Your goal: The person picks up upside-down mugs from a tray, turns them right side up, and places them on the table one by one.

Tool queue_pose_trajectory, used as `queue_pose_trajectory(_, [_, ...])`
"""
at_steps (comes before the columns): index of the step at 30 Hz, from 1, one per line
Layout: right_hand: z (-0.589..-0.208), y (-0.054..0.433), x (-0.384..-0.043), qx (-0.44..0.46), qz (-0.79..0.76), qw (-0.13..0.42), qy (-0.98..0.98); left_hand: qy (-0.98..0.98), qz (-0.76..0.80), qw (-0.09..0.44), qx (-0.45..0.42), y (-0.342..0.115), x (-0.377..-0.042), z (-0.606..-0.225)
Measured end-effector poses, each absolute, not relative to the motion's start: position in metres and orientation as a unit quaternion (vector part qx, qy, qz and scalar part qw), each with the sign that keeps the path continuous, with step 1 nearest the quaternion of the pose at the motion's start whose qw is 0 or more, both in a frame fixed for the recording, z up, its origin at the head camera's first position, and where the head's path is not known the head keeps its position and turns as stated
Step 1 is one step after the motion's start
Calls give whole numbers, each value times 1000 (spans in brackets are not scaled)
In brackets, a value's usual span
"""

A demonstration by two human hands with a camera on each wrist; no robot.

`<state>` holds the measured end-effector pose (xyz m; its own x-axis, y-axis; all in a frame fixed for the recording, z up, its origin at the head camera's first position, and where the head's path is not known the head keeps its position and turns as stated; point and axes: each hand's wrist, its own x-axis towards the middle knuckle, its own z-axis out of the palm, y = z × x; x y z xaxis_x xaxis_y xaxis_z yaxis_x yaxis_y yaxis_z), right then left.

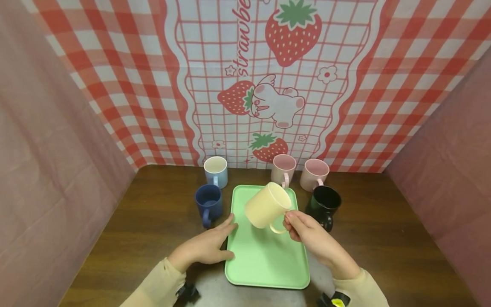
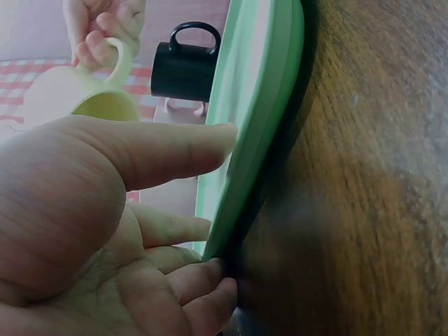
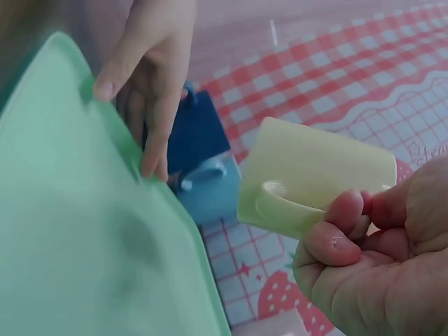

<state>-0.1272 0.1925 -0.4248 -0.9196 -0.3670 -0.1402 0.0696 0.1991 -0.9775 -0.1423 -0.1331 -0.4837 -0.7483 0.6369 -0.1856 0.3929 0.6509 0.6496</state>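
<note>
A pale yellow mug (image 1: 264, 207) hangs tilted above the green tray (image 1: 264, 264), its mouth toward the upper right. My right hand (image 1: 312, 238) pinches the mug by its handle; in the right wrist view the thumb and fingers close on that handle (image 3: 287, 210). My left hand (image 1: 207, 245) rests at the tray's left edge, fingers extended. Up close in the left wrist view, the thumb (image 2: 189, 150) touches the tray's rim (image 2: 269, 91), with the other fingertips at the rim further along.
Left of the tray stand a dark blue mug (image 1: 209, 200) and a light blue mug (image 1: 215, 170). Behind it is a pink mug (image 1: 283, 168); to the right are another pink mug (image 1: 314, 172) and a black mug (image 1: 320, 207). A checked cloth (image 1: 153, 85) hangs behind the wooden table (image 1: 145, 217).
</note>
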Motion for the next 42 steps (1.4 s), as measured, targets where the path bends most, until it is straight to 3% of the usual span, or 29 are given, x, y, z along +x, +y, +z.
queue_pose_trajectory(4, [-422,183,-129,-101,-645,181,735,893,291,188,288,-130,-142,-479])
queue_pose_trajectory(10, [-426,173,-136,-138,-730,200,639,900,297,99,304,-119,-142,-463])
queue_pose_trajectory(16, [-437,158,-141,-192,-838,214,464,868,406,46,282,-105,-144,-443])
queue_pose_trajectory(23, [-452,143,-143,-219,-878,213,368,813,540,34,215,-89,-148,-430])
queue_pose_trajectory(42, [-463,142,-153,-241,-897,224,295,710,683,2,174,-61,-144,-415])
